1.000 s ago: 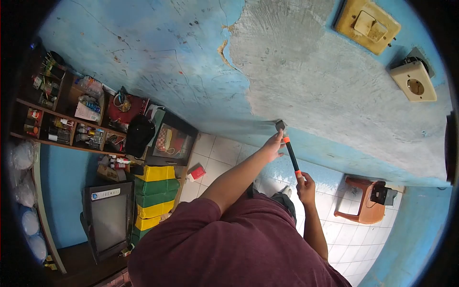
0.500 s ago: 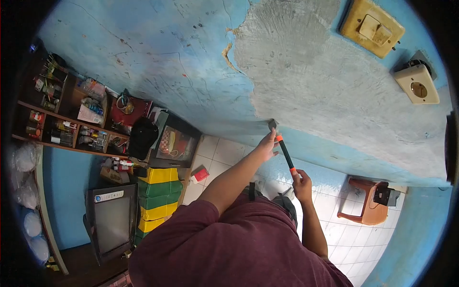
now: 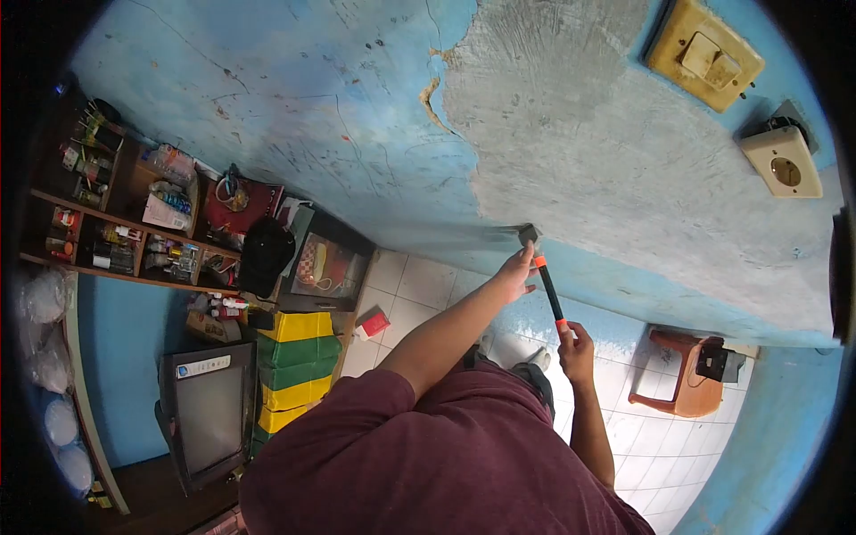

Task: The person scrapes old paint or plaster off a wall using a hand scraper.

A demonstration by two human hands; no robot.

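A hand tool (image 3: pixel 549 290) with a black and orange handle and a dark, flat head meets the wall at the lower edge of a bare grey patch (image 3: pixel 571 134). Near that head, my left hand (image 3: pixel 517 274) is at the handle's upper end, with some fingers sticking out to the side. Lower down, my right hand (image 3: pixel 577 349) is wrapped round the orange end of the handle. Blue paint (image 3: pixel 357 134) with cracks and scuffs borders the grey patch on the left.
A switch plate (image 3: pixel 704 55) and a loose socket (image 3: pixel 785 165) are at the upper right. An orange plastic chair (image 3: pixel 682 373) lies on the white tiled floor (image 3: pixel 423 290). Shelves (image 3: pixel 125 218), a monitor (image 3: pixel 210 406) and yellow-green stacked bundles (image 3: pixel 299 361) stand on the left.
The tool and both my hands have shifted a little to the right along the wall. My right hand is also slightly lower in view.
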